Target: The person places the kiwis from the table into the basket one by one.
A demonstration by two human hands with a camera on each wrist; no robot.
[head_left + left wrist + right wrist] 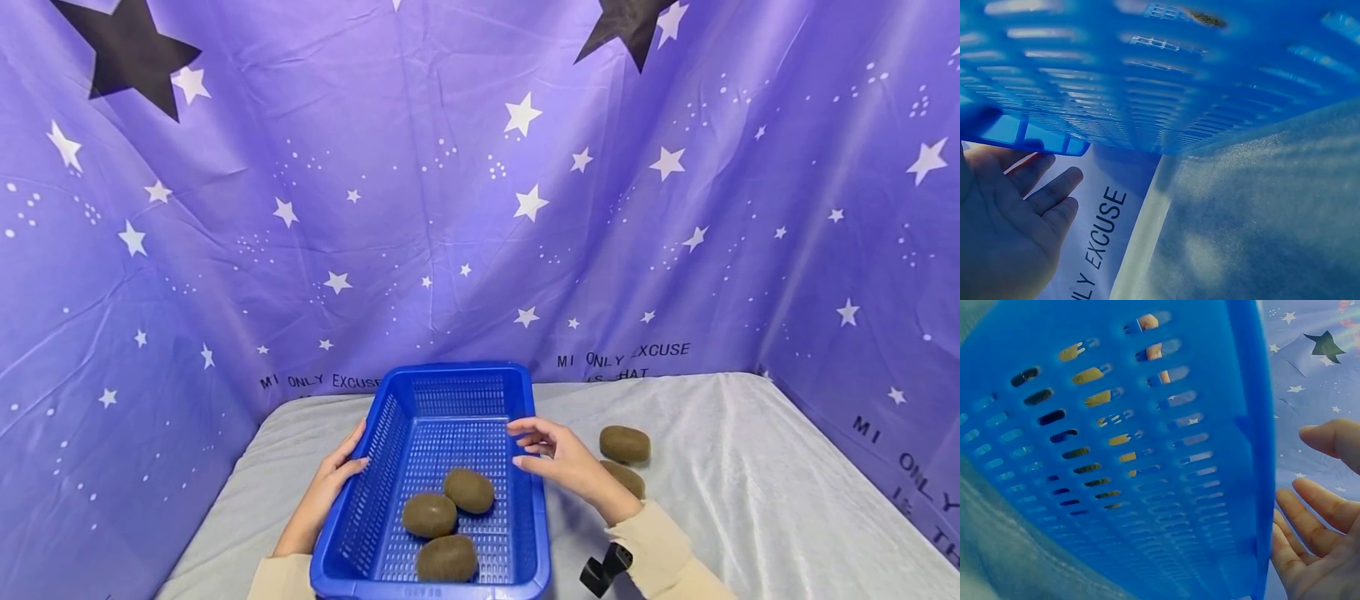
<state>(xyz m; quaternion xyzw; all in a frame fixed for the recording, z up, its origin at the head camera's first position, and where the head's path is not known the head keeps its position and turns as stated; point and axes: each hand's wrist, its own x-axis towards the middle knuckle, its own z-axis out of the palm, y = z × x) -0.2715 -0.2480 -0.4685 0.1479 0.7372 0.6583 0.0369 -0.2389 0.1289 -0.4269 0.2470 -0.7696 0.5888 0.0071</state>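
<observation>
Left hand (324,493) grips the basket (453,442), likely steadying it around three kiwis (430,516). Right hand (566,460) has fingers loosely spread.

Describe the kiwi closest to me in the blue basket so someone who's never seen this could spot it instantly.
Look for the blue basket on the grey cloth. Inside, towards its near end, lie three brown kiwis. The wanted kiwi is the one closest to the near end wall; the other two lie farther back.
</observation>
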